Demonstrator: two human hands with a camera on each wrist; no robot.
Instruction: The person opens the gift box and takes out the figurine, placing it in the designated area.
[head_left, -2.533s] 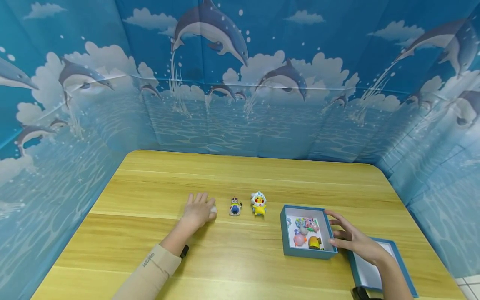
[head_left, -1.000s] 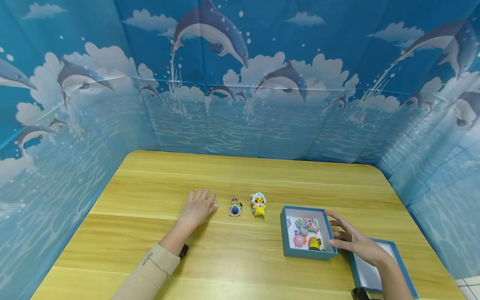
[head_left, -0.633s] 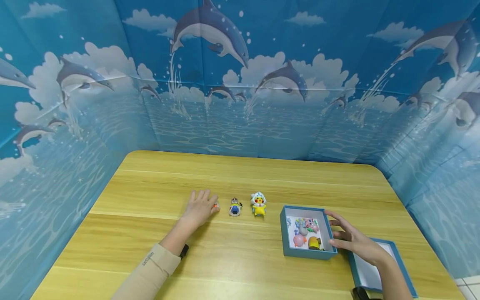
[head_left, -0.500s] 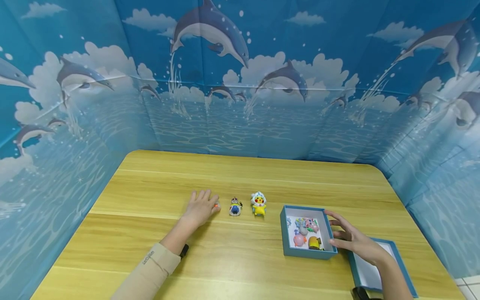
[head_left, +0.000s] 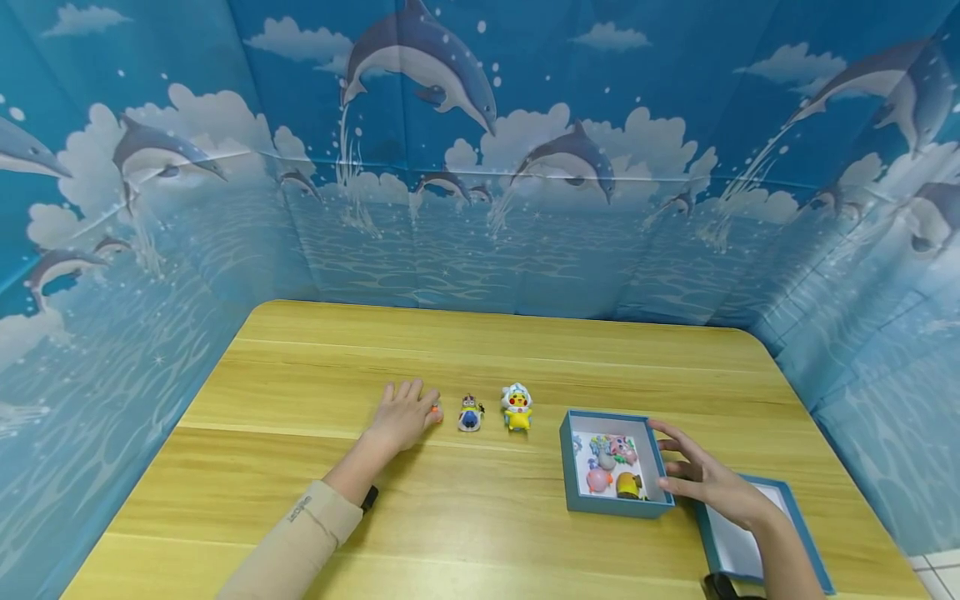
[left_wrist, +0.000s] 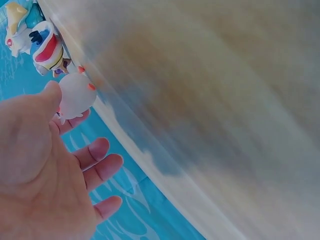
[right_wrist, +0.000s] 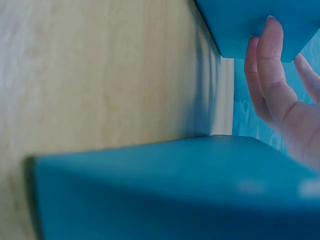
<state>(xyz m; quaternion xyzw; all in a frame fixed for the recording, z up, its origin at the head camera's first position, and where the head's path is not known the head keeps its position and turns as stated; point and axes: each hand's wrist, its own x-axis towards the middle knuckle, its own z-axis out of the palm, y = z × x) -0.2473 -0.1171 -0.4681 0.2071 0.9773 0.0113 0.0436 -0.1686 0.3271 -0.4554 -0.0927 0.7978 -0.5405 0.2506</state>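
My left hand (head_left: 401, 414) pinches a small white round toy figure (left_wrist: 77, 95) with orange feet between thumb and index finger, low at the table. Its other fingers are spread, and from above the hand covers most of the figure. Just right of it lie a minion figure (head_left: 469, 413) in a crown and a yellow Pikachu figure (head_left: 517, 408) in a white hood. My right hand (head_left: 708, 483) rests its fingertips against the right side of an open blue box (head_left: 621, 505). Inside the box are several small toys, among them a pink round one (head_left: 598, 479) and a yellow-brown one (head_left: 628, 485).
The blue box lid (head_left: 750, 533) lies upturned on the right, partly under my right forearm. Below everything is a wooden table (head_left: 450, 517), with a dolphin-print curtain (head_left: 480, 233) behind it and at both sides.
My left hand has shifted slightly right with the white figure, closer to the minion. More of the figure's orange shows now. The right hand and box stay in place.
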